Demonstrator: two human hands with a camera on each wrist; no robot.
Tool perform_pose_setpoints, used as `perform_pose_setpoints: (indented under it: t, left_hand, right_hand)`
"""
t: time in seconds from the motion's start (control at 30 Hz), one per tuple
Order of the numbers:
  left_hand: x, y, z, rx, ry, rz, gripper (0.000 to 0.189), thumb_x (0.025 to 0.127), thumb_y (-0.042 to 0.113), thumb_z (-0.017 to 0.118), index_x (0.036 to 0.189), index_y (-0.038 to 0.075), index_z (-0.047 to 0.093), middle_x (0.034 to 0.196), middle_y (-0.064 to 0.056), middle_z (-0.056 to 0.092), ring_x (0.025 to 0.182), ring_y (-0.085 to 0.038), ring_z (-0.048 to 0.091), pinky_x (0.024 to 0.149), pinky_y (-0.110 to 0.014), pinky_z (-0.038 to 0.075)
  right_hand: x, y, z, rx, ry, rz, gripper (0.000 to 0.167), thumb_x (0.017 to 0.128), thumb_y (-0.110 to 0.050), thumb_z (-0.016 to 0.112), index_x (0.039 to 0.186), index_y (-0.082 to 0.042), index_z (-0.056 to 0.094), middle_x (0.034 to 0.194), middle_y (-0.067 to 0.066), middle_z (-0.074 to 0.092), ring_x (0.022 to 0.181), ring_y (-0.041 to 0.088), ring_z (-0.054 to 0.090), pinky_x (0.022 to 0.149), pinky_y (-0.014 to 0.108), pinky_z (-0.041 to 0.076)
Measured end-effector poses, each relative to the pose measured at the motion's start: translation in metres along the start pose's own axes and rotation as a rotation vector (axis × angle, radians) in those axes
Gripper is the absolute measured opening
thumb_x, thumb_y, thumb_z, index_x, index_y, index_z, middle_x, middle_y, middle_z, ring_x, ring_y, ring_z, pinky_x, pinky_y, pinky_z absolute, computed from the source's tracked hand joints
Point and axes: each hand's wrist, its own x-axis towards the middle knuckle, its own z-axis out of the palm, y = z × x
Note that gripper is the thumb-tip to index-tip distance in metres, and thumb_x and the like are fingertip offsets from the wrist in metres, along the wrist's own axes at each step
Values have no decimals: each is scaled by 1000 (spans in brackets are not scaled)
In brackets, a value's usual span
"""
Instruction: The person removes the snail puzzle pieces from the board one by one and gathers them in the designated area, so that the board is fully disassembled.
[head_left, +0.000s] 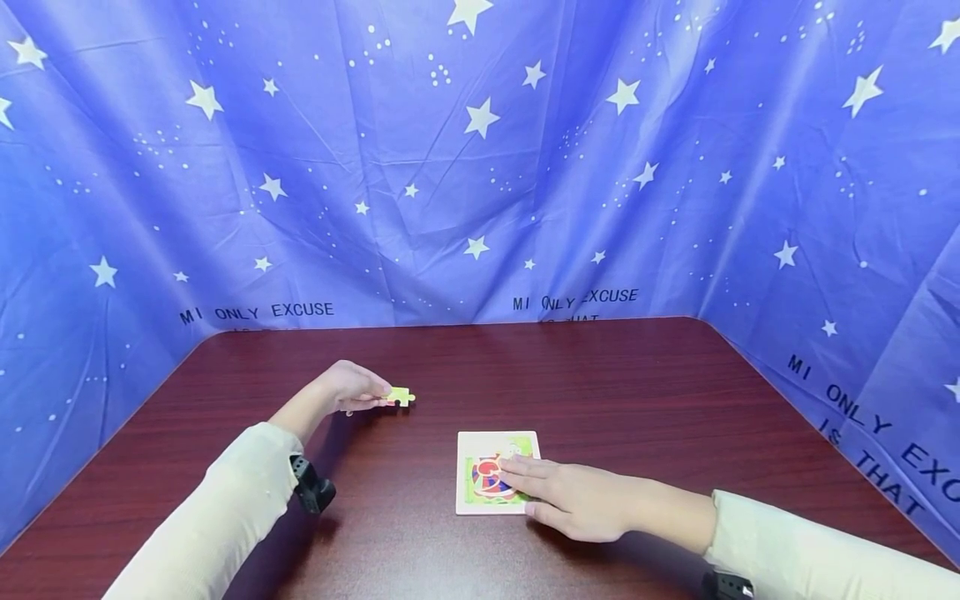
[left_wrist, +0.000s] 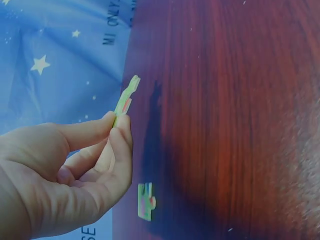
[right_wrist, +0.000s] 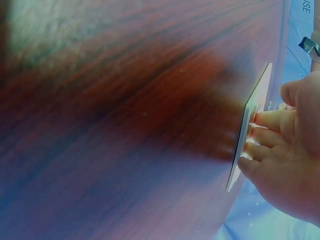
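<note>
Between thumb and fingertips my left hand pinches a yellow-green puzzle piece just above the table; the left wrist view shows the held puzzle piece nearly edge-on. Below that hand, a second puzzle piece with green and pink patches lies on the wood, mostly hidden by the hand in the head view. My right hand rests with straight fingers on a square puzzle board that has a white border and a red, blue and green picture. Its fingertips cover part of the picture's right side.
The dark red wooden table extends around both hands. A blue curtain with white stars and printed words hangs along its back and sides. A small black camera is strapped to the left wrist.
</note>
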Motion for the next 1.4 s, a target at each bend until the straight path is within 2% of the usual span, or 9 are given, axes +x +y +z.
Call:
perform_pose_setpoints:
  t: [0.3, 0.53, 0.7, 0.77, 0.83, 0.9, 1.0, 1.17, 1.4]
  left_hand:
    - [-1, -2, -8, 8, 27, -8, 30, 88, -8, 58, 116, -20, 56, 68, 2, 66, 64, -4, 63, 64, -16, 57]
    - [0, -4, 0, 39, 130, -22, 22, 83, -12, 61, 103, -20, 64, 61, -2, 65, 57, -7, 64, 63, -21, 59]
    - [1, -2, 6, 92, 240, -19, 16, 79, -10, 67, 93, -16, 69, 56, -2, 63, 50, -6, 63, 60, -23, 59]
    - [1, -1, 6, 176, 272, -6, 14, 78, -5, 69, 90, -13, 72, 56, -4, 66, 48, -5, 63, 61, -25, 60]
    - [0, -1, 6, 322, 301, 18, 12, 77, 0, 71, 86, -8, 75, 57, -6, 69, 47, -5, 64, 72, -20, 57]
    - [-1, 0, 6, 492, 334, 59, 12, 75, 6, 72, 82, -1, 77, 61, -5, 72, 47, -4, 64, 82, -24, 53]
    - [-3, 0, 7, 707, 398, 108, 10, 70, 12, 73, 76, 7, 79, 62, -3, 73, 51, -9, 66, 83, -29, 48]
    - [-3, 1, 9, 824, 461, 154, 7, 66, 13, 73, 68, 10, 78, 60, -2, 72, 64, -17, 69, 67, -26, 53]
    - [-1, 2, 9, 833, 457, 120, 10, 68, 14, 73, 59, 11, 76, 50, 2, 67, 54, -11, 62, 61, -24, 52]
  right_hand:
    - [0, -1, -1, -1, -4, -3, 50, 103, -36, 36, 149, -16, 36, 157, -2, 33, 146, 20, 31, 117, 38, 33]
    - [0, -1, -1, -9, 7, -20, 49, 103, -34, 37, 149, -15, 36, 157, -1, 33, 146, 21, 32, 117, 39, 34]
    - [0, -1, 0, -11, 10, -24, 50, 104, -34, 37, 149, -14, 36, 157, 0, 33, 146, 21, 32, 117, 39, 34]
    - [0, -1, 0, -14, 10, -27, 50, 104, -35, 36, 149, -14, 36, 157, 0, 33, 146, 21, 32, 117, 38, 34]
    - [0, -1, 1, -15, 12, -32, 50, 104, -35, 35, 149, -14, 36, 157, 1, 33, 146, 21, 32, 117, 38, 34]
    - [0, -1, 1, -21, 17, -42, 50, 104, -35, 35, 149, -13, 36, 157, 1, 34, 145, 22, 33, 116, 39, 35]
    - [0, -1, 0, -29, 24, -49, 50, 104, -36, 34, 148, -13, 37, 157, 2, 34, 145, 23, 33, 116, 39, 35]
    - [0, 0, -1, -27, 18, -38, 50, 104, -35, 34, 149, -13, 36, 157, 1, 33, 145, 22, 32, 117, 39, 34]
    - [0, -1, -1, -32, 29, -46, 49, 104, -34, 35, 148, -12, 37, 156, 2, 35, 145, 23, 34, 116, 39, 35]
